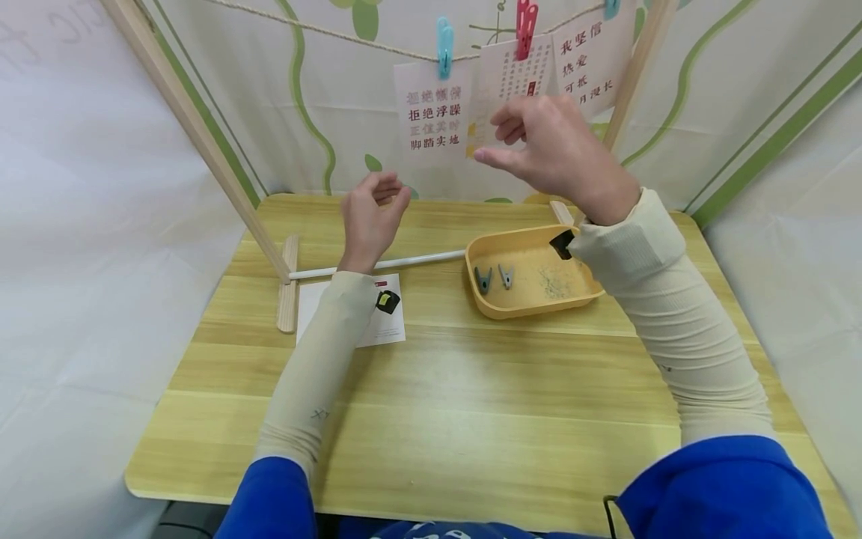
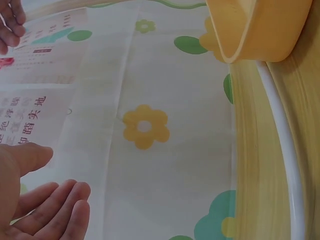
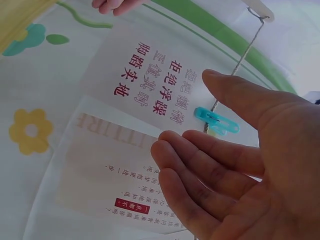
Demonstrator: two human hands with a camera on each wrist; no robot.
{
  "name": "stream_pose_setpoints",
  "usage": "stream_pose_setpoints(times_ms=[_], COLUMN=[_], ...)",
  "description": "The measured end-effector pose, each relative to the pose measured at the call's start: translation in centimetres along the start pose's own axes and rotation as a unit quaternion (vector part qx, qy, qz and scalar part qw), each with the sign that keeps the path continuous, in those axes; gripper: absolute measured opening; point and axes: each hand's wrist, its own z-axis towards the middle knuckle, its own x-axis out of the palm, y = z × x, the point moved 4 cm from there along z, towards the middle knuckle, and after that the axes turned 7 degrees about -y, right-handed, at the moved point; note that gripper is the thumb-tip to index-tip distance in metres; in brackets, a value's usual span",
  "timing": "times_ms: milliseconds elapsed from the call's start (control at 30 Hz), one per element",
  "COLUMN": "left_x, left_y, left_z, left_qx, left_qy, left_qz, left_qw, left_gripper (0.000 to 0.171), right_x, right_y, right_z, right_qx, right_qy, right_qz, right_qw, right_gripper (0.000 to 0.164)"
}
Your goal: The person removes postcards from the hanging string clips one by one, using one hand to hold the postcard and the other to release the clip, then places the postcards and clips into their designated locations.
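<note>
Three printed cards hang from a twine line. The left card [image 1: 434, 112] is clipped by a light blue clothespin [image 1: 445, 49], the middle card [image 1: 498, 71] by a red clothespin [image 1: 526, 30]. The right card [image 1: 586, 56] has another blue clothespin [image 1: 611, 7] near its top. My right hand [image 1: 555, 146] is raised in front of the middle card, fingers loosely bent, thumb apart, nothing between them. Lower, left of the hanging cards, my left hand [image 1: 373, 217] is also empty, its fingers loosely bent and its thumb apart in the left wrist view.
A yellow tray [image 1: 498, 308] on the table holds a dark clothespin [image 1: 483, 280] and a pale grey clothespin [image 1: 506, 277]. Partly under my left forearm lies another card [image 1: 390, 329]. Wooden posts [image 1: 202, 142] and a white rod [image 1: 431, 259] frame the line.
</note>
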Motion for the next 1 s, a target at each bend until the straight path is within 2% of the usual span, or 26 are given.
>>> stream_pose_setpoints(times_ms=[300, 467, 667, 1000], left_x=[0.5, 1.0, 1.1, 0.9], left_y=[-0.6, -0.6, -0.6, -1.3], left_z=[1.1, 1.6, 1.6, 1.3], left_qx=[0.007, 0.002, 0.003, 0.011], left_qy=[-0.023, -0.02, -0.033, -0.076], left_qz=[-0.036, -0.06, -0.066, -0.088], left_qw=[0.9991, 0.998, 0.9972, 0.9931], left_gripper=[0.036, 0.035, 0.03, 0.022], right_x=[-0.5, -0.8, -1.1, -1.3], right_y=[0.7, 1.1, 1.7, 2.1], right_z=[0.6, 0.9, 1.1, 2.3], right_qx=[-0.004, -0.015, -0.036, -0.028], right_qy=[-0.005, -0.009, -0.027, -0.034], right_qz=[-0.001, 0.0, -0.001, -0.011], right_qw=[1.0, 1.0, 0.999, 0.999], right_gripper=[0.054, 0.053, 0.049, 0.049])
